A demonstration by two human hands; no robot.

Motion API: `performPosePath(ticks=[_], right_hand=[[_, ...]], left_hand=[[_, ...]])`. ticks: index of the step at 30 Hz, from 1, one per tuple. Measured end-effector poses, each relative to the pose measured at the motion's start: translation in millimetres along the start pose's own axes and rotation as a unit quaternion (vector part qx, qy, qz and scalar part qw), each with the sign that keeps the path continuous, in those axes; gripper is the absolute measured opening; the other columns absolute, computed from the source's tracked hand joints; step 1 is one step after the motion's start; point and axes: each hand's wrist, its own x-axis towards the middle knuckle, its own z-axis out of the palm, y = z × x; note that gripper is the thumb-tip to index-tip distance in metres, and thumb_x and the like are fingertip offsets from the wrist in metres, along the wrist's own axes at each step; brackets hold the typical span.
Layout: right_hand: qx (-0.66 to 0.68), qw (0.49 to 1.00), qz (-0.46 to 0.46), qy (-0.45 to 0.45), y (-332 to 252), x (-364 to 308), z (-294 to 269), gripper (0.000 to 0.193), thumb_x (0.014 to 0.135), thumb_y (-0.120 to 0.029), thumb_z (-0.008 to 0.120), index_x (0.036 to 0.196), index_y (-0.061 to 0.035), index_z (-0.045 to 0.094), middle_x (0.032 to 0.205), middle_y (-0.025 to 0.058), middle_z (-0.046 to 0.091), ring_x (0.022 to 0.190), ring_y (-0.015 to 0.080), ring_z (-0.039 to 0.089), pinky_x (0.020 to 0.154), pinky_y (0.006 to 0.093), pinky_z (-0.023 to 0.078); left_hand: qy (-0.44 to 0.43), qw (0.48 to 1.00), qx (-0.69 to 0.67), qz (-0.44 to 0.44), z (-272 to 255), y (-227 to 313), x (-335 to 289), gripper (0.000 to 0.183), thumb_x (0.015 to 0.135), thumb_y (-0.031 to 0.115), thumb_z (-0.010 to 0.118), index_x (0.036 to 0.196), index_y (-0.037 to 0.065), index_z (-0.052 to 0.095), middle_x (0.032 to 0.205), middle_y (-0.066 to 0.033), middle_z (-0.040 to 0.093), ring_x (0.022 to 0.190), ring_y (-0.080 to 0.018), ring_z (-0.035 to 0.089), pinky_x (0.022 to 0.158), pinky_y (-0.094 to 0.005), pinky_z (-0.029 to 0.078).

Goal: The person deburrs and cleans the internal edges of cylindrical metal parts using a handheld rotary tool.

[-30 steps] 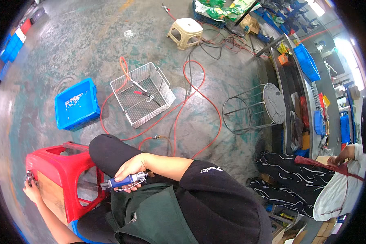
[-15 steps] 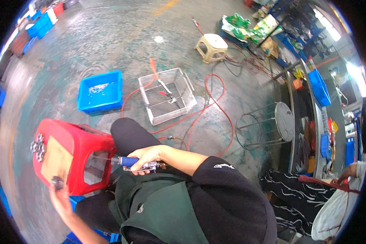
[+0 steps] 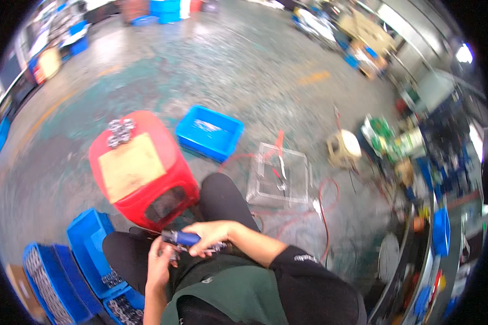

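Red stool stands ahead of your lap, to the left: wooden board on top, running to the near edge, shiny metal parts bunched by the far edge. Past its right side, blue bin with pale bits inside. Wire basket further right, red-handled tool in it, orange-red hose at its far rim. Your raised right knee blocks the way between stool and basket. Lower left, blue bins crowd your other leg, metal parts at the near end of one. Cream stool well off right.

Blue handheld tool: over your lap, just off the stool's near right corner. Blue barrel, dark nose pointing left, metallic lever; blurred. Right hand wrapped round it; left hand at the nose, can't tell if gripping. Hands close together.
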Motion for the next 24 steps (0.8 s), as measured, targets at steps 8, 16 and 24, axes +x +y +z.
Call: performPosePath(ticks=[8,16,24], right_hand=[[-0.028,0.995,0.070,-0.072,7,26,21,0.071,0.084,-0.017,0.069,0.142,-0.0065,0.030,0.082,0.0034,0.056,0.066,0.0097,0.057,0.054,0.0229,0.049],[-0.202,0.978,0.033,0.031,11,19,13,0.055,0.083,-0.025,0.070,0.128,-0.0035,0.044,0.088,0.0113,0.059,0.073,0.0160,0.059,0.064,0.0296,0.050],[-0.501,0.828,-0.023,0.252,26,-2,36,0.085,0.076,-0.031,0.073,0.142,-0.0066,0.025,0.104,0.0233,0.052,0.088,0.0402,0.061,0.074,0.0456,0.051]], left_hand=[[-0.046,0.993,-0.014,-0.108,-18,1,-22,0.041,0.086,0.026,0.068,0.121,0.007,0.059,0.089,-0.0002,0.062,0.071,-0.0071,0.053,0.055,-0.0218,0.043],[-0.007,0.994,-0.019,-0.104,-9,-7,-6,0.032,0.084,0.024,0.071,0.110,0.007,0.065,0.080,0.0025,0.062,0.066,-0.0051,0.051,0.053,-0.0207,0.040],[0.028,0.987,0.029,-0.158,-1,-3,19,0.024,0.084,0.026,0.070,0.097,0.006,0.065,0.074,0.0028,0.060,0.061,-0.0049,0.051,0.050,-0.0205,0.039]])
